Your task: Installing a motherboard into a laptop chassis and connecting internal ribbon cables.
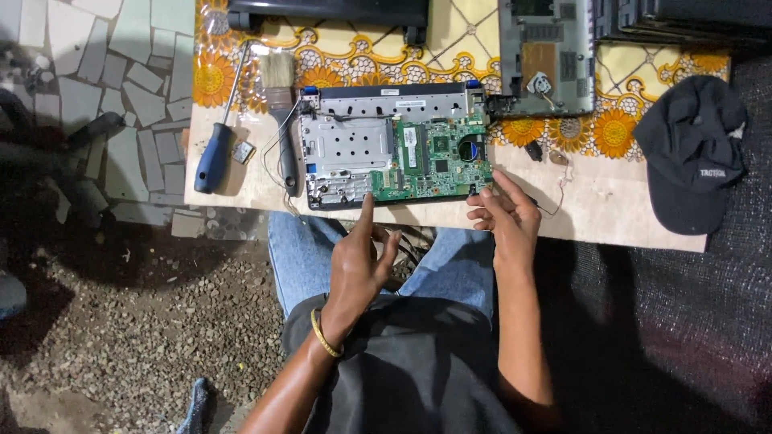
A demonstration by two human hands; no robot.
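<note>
- Your left forearm rises from the lower middle of the view, a gold bangle (325,335) round the wrist, and ends in your left hand (359,265) just below the table edge.
- That left hand is loosely spread: the index finger points straight up and its tip meets the near edge of the opened laptop base (392,145), while the other fingers curl apart and hold nothing.
- The laptop base lies flat on the table (611,213), near its front edge, with a grey metal plate on the left half and a green circuit board (434,161) on the right half.
- Your right forearm comes up almost vertical from the bottom edge, right of your lap.
- Your right hand (507,213) sits at the base's near right corner, fingers half bent and slightly parted; the index fingertip lies against that corner. Whether anything small is pinched there, you cannot tell.
- Left of the base lie a blue-handled screwdriver (215,153) and a paintbrush (281,104), both pointing away from you.
- Behind it on the right, a second grey chassis (547,56) is cut off by the top edge.
- A black cap (691,153) rests at the table's right end.
- Small dark parts and a thin wire near your right hand are too small to identify.
</note>
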